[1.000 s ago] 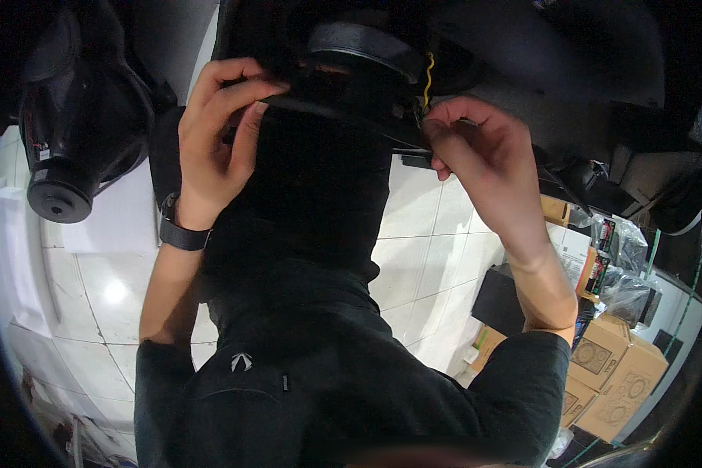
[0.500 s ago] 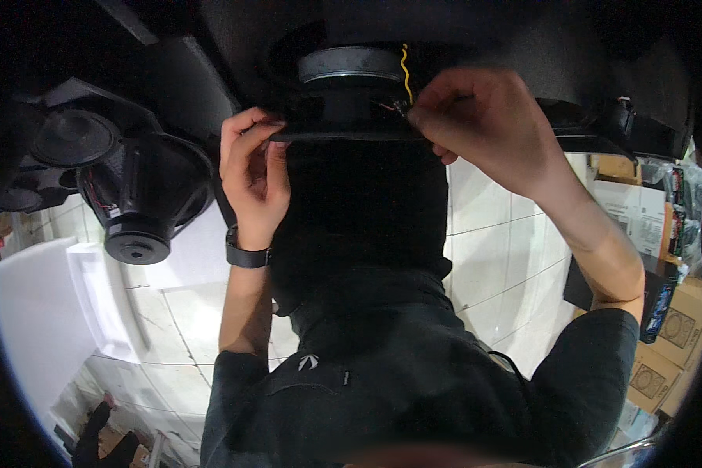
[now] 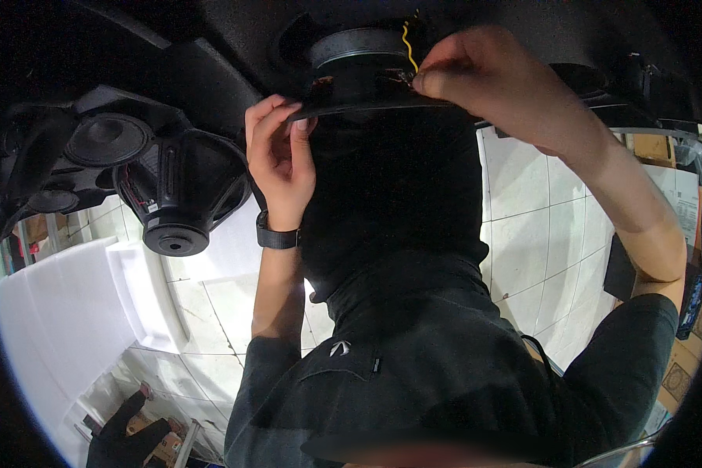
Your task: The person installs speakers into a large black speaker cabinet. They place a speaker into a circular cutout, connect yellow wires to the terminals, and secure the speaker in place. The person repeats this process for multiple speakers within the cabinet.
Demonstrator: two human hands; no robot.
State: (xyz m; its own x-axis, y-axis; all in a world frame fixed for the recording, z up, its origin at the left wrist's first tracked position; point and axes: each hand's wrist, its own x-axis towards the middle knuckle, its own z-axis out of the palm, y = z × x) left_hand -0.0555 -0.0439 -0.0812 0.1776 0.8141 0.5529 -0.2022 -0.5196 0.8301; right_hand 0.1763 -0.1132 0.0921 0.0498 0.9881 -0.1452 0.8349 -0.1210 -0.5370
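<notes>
1. Left hand [image 3: 282, 160]: thumb and fingers pinching the near left rim of a black speaker driver [image 3: 360, 92]. Thumb below, fingers above in frame.
2. Right hand [image 3: 480, 74]: fingertips and thumb drawn together, pinching at the lower end of a yellow wire [image 3: 409, 47]. Exact contact point is dark and small.
3. Speaker driver: upper middle, between the hands, just past the dark-clothed legs [image 3: 394, 179]. Rim toward the person, grey magnet ring [image 3: 355, 45] on the far side. Yellow wire runs beside the magnet's right, up toward the black surface [image 3: 210, 35] behind.
4. Left wrist: black watch [image 3: 279, 235]. Person wears a dark short-sleeved shirt [image 3: 444, 351], small white mark on the chest.
5. Left of the left hand, apart from it: second black speaker [image 3: 181, 183], round magnet end pointing down in frame. Beside it, a round black cone [image 3: 108, 140] in a dark housing.
6. Lower left: white panels [image 3: 62, 312] on pale floor tiles [image 3: 203, 312].
7. Right edge, past the right forearm: cardboard boxes [image 3: 685, 363], partly cut off by the lens rim.
</notes>
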